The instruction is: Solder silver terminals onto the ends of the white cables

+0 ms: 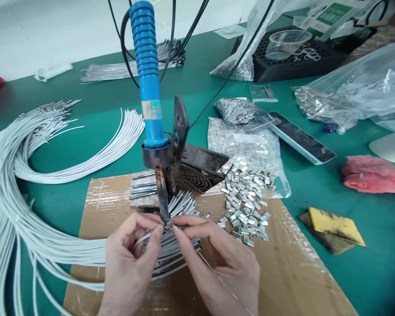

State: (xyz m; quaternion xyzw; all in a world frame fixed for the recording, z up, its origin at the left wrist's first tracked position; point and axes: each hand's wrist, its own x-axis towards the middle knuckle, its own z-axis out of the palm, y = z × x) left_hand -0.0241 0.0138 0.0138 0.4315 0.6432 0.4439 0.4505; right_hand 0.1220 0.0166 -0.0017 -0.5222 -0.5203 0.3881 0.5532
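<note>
A blue-handled soldering iron (146, 79) is held tip-down in a stand, its tip (162, 197) meeting the spot where my fingertips come together. My left hand (134, 250) is closed in a pinch on the end of a white cable (143, 238). Opposite it, my right hand (213, 259) pinches a small metal connector (169, 224) at the tip. A thin solder wire (222, 281) runs along the right hand's fingers toward the lower right. Fingertips partly hide the joint. Behind the hands, a bundle of white cable ends (184, 204) lies under the iron.
Loose metal connectors (245, 215) lie on the cardboard (283, 263), beside a plastic bag of more (246, 145). Coiled white cables (6, 184) fill the left. A phone (302, 138), yellow sponge (335, 226), pink cloth (371, 173) and black tray (269, 66) are at right.
</note>
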